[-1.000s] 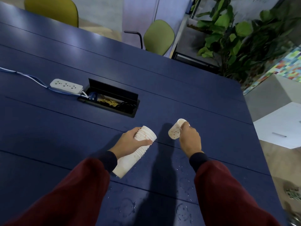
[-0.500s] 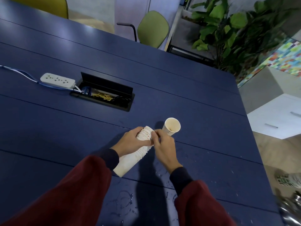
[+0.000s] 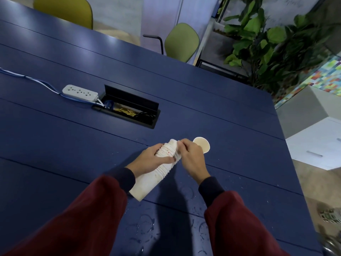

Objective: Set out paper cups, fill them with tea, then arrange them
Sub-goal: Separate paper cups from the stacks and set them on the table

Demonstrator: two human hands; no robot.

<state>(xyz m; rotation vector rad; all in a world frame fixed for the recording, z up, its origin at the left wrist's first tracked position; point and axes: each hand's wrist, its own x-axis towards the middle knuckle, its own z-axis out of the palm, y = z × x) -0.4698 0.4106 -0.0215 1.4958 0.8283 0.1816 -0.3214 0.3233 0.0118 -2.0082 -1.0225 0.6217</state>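
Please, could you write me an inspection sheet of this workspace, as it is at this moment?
Surface: blue table, with water drops and ring marks near the person.
Job's things: stack of paper cups, held tilted; single cup upright beside it; no tea vessel seen.
Clutter: power strip; open cable hatch.
Grippers: left hand grips the stack; right hand pinches its top rim.
Cables: blue-white cable runs along the table to the strip.
Surroundings: green chair, plant, white cabinet.
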